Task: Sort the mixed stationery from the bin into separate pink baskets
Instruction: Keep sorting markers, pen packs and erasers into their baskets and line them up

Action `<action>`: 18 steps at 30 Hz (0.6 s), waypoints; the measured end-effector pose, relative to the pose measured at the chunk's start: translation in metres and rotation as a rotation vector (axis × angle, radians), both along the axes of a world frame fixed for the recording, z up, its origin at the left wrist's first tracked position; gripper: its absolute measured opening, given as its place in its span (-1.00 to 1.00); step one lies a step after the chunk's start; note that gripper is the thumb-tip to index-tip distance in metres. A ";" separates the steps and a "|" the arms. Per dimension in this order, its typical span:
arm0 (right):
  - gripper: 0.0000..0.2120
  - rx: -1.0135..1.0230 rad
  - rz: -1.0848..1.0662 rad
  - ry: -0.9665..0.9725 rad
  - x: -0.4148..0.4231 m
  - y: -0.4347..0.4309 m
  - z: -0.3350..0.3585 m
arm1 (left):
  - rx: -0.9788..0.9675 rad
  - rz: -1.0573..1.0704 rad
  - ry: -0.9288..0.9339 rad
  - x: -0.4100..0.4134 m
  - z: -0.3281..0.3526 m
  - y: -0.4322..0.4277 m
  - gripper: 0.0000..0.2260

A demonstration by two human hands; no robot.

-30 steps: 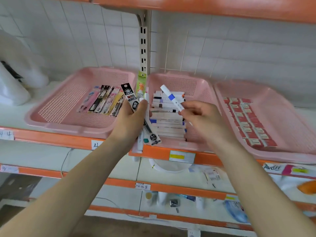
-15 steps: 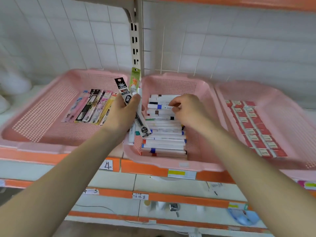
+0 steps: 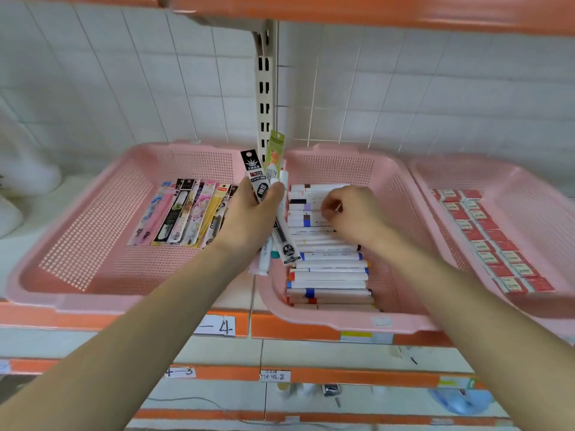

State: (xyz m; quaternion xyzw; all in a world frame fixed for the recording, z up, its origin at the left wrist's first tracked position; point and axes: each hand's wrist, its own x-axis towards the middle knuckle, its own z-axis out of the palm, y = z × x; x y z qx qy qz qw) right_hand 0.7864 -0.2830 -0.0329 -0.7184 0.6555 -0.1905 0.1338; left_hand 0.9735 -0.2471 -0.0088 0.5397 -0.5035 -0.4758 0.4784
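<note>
right basket (image 3: 466,161) cut by right edge | left hand (image 3: 249,219) covers bundle (image 3: 259,178) middle, last refill packs (image 3: 186,213) | right hand (image 3: 354,213) hides some markers (image 3: 329,275); its grip unclear | pack print too small | lower-shelf items (image 3: 331,390) blurred

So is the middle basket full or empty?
Partly full: white markers lie in a row down the middle basket, bare mesh showing beside them.

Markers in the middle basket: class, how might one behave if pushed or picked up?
The markers look like round, straight barrels, so a loose one would probably roll when pushed, though packed neighbours and the basket wall should stop it. They seem stiff and light, probably easy to pinch.
</note>
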 end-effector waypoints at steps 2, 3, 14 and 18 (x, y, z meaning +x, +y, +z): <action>-0.89 0.035 -0.015 -0.253 0.012 0.011 0.016 | -0.015 -0.001 -0.018 0.003 -0.001 -0.003 -0.78; -0.88 0.092 -0.006 -0.407 0.020 0.017 0.025 | -0.021 0.003 -0.031 0.004 -0.001 -0.004 -0.77; -0.85 0.313 -0.042 -0.766 0.065 0.047 0.036 | -0.124 0.014 -0.064 0.005 -0.007 -0.003 -0.88; -0.93 0.369 -0.030 -0.809 0.064 0.048 0.035 | -0.073 0.000 -0.066 0.003 -0.009 -0.005 -0.92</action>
